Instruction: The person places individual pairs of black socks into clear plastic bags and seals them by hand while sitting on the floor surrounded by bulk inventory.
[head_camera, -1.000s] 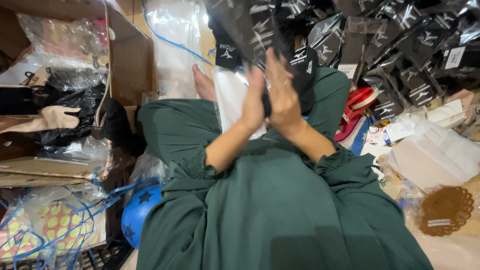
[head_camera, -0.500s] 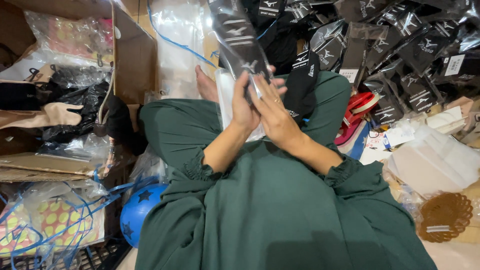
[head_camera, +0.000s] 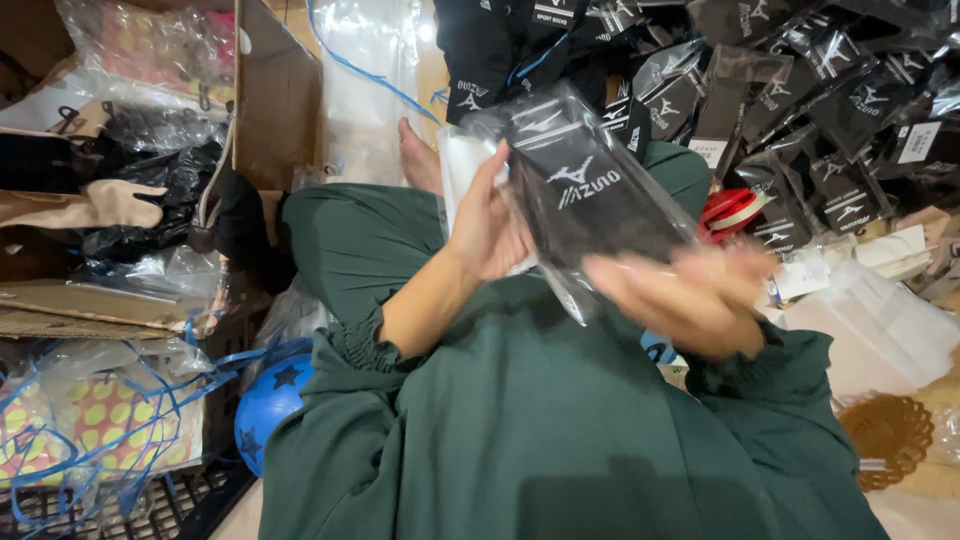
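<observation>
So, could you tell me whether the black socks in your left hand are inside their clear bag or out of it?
Inside: the black socks show through the clear bag that the left hand holds.

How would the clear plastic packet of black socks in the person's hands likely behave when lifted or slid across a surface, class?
The packet of black socks probably flexes rather than staying stiff: its clear wrapper creases and sags past the left hand. It seems light, since that hand props it by one edge. The glossy film may be slippery; the blurred right hand is close beneath it.
</observation>
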